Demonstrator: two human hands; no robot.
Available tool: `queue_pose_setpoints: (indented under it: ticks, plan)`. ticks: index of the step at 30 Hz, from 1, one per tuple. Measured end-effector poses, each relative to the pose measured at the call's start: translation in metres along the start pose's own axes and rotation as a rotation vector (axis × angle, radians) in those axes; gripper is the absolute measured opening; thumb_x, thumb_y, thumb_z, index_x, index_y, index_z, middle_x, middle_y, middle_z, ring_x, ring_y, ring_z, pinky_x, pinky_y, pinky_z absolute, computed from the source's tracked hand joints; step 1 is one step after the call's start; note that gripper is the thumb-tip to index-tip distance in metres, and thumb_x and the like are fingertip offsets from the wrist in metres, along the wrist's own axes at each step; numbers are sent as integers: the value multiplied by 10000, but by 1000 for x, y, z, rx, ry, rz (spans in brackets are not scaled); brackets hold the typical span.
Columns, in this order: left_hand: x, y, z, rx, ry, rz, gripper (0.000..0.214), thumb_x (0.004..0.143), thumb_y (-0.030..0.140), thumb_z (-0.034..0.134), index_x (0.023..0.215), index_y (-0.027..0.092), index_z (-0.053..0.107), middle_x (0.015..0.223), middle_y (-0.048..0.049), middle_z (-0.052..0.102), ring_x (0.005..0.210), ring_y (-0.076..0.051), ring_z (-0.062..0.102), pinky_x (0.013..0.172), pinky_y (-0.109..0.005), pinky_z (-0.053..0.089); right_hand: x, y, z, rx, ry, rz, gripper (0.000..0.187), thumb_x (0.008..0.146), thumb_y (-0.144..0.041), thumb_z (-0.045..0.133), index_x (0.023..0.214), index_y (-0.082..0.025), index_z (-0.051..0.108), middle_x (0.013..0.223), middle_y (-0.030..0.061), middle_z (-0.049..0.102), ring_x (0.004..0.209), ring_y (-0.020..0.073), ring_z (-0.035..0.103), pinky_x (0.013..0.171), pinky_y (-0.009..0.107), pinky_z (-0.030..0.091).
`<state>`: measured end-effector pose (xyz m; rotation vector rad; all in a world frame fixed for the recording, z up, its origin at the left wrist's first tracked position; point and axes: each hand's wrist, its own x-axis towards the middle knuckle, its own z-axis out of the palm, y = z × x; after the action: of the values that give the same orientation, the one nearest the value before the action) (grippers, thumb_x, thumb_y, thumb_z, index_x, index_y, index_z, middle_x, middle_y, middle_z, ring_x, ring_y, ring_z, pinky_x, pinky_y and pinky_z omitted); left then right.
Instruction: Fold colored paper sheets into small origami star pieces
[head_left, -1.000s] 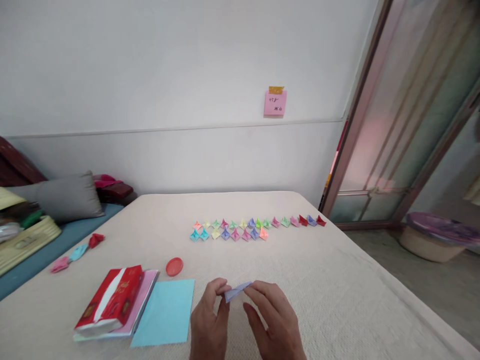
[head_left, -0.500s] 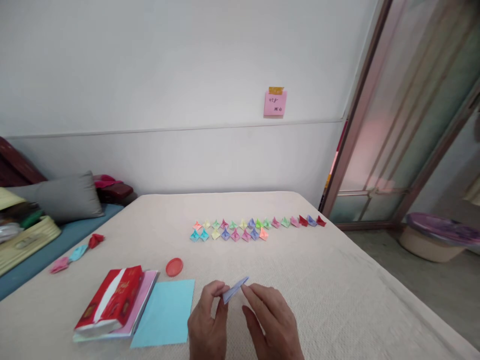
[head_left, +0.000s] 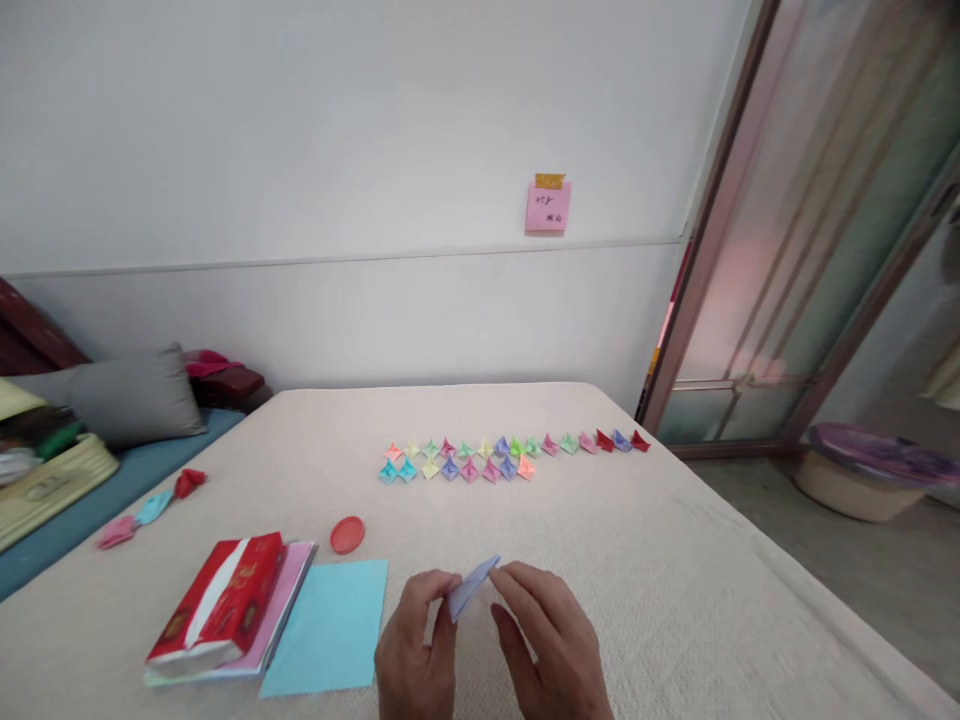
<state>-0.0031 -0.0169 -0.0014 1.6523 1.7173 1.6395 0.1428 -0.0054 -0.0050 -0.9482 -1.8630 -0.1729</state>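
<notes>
A folded lavender paper, a narrow, pointed piece with crisp creases, stands tilted, its lower end to the left and its tip rising to the right. It is held just above and to the right of the light blue paper sheet. The left hand pinches its lower end, and the right hand holds the opposite side with its fingertips. The 2 hands are near the sheet's right edge.
</notes>
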Motion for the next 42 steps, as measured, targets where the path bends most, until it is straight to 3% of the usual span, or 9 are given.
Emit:
queue_pose_setpoints:
  ticks: [13,23,33,38,42]
  plan:
    - [-3,-4,0,-37,-40,103,205,888,345,457,875,240,632,841,-35,708,794,-186,663,700,-266,526,2,-1,-1,-22,44,23,237,829,-86,496,1027,-175,591,945,112,677,840,221,641,666,350,546]
    - [-3,-10,2,-65,-59,146,168,881,307,478,868,246,634,813,-16,701,770,-169,663,692,-243,522,7,-6,-5,108,-7,105,169,841,-84,489,884,-206,598,806,63,657,710,188,616,593,303,509]
    - [-2,-5,1,-40,-109,165,234,894,383,450,871,243,636,796,-27,693,730,-168,657,665,-244,525,6,-7,-3,173,-67,126,145,830,-89,478,912,-205,506,807,61,645,643,174,592,536,276,497]
    - [-3,-7,1,-38,-153,181,209,902,347,446,879,244,627,794,-27,680,736,-164,643,671,-241,514,5,-7,-5,235,-61,225,127,863,-111,462,911,-219,508,727,8,611,601,145,576,535,243,478]
    - [-3,-9,3,-54,-188,180,193,902,329,446,892,246,620,802,-27,675,742,-164,634,662,-240,512,7,-6,-5,312,-18,221,142,882,-110,455,857,-221,540,720,6,587,639,143,566,555,235,465]
